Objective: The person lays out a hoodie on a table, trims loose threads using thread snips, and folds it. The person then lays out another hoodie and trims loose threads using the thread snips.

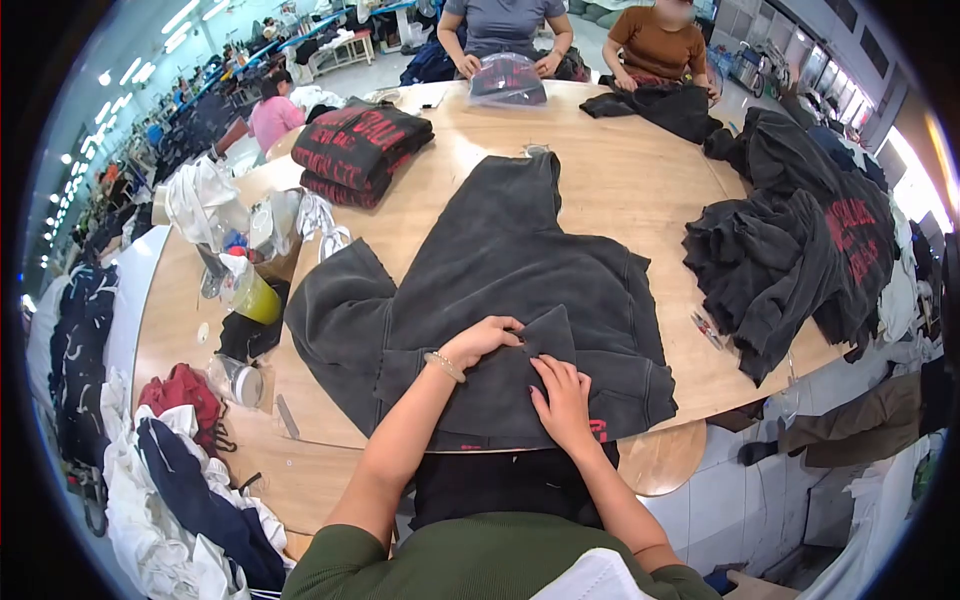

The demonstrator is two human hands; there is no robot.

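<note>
Wooden table (640, 190) spreads beneath and beyond both hands. Under them lies a dark hoodie (490, 265); folded printed garments (365, 150) sit beyond, leftward. Left hand (482, 343) is closed on a raised fold; just beside, right hand (566, 402) rests open-fingered on cloth.

The drink cup (257, 298) has its lower part hidden; background workers (275, 110) are too small to see clearly.

Dark hoodie (490, 270) spread on table (480, 135)
</note>
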